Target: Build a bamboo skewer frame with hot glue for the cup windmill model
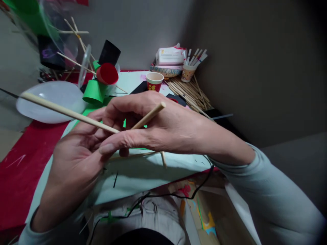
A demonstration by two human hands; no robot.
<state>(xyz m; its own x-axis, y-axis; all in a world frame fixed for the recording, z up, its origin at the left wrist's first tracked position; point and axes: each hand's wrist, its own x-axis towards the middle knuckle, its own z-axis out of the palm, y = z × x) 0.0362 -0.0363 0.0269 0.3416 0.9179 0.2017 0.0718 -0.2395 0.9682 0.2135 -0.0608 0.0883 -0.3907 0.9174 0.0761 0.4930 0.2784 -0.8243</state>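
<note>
Both hands meet above the pale cutting mat. My left hand is closed around a long wooden stick that runs up and to the left. My right hand lies over the left one, thumb and fingers pinching a second wooden stick that points up to the right. The two sticks cross inside my fingers. Under the hands, more thin sticks lie on the mat.
A red paper cup, a heap of wooden sticks, a cup of pens and a white box stand at the back. Green and red paper cones and a white balloon sit at left. A black cable crosses my lap.
</note>
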